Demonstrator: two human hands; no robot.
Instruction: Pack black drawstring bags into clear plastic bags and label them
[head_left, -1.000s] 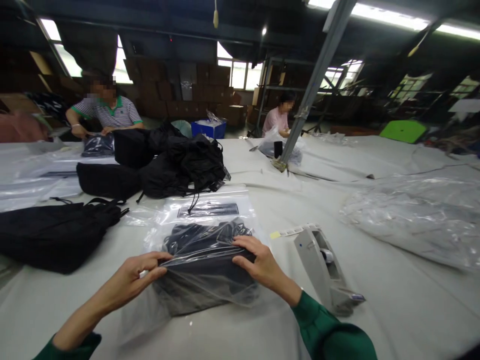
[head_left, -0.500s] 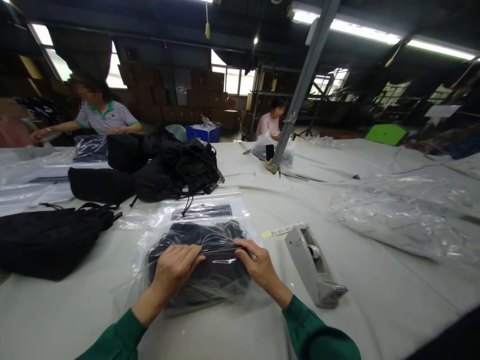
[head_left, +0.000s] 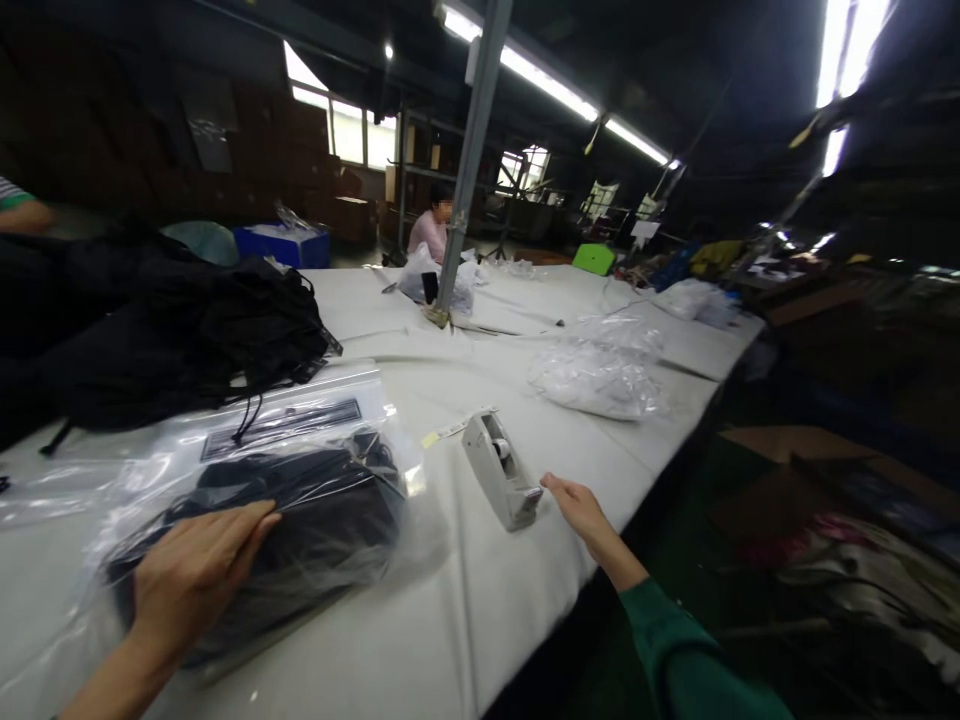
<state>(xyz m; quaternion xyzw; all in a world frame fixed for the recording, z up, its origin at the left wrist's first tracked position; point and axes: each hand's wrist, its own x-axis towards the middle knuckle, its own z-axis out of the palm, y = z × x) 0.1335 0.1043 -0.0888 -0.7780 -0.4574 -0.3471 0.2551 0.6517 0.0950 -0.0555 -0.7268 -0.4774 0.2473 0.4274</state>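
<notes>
A clear plastic bag (head_left: 300, 545) with folded black fabric inside lies on the table in front of me. My left hand (head_left: 199, 565) is on the bag, its thumb and fingers closed on the folded plastic across the middle. A grey tape dispenser (head_left: 491, 475) stands to the right of the bag. At its cutter end, my right hand (head_left: 574, 505) pinches with thumb and forefinger at the end of the tape; the clear tape itself is hardly visible.
Black drawstring bags (head_left: 180, 320) are heaped behind the plastic bag. Crumpled clear plastic (head_left: 596, 370) lies farther right. A metal post (head_left: 469, 170) rises from the white table (head_left: 420, 640). A person in pink (head_left: 429, 230) sits beyond it. An open cardboard box (head_left: 795, 440) is beyond the right edge.
My right hand has let go of the plastic bag and moved right to the tape dispenser's cutter. My left hand stays on the bag. The view has turned right.
</notes>
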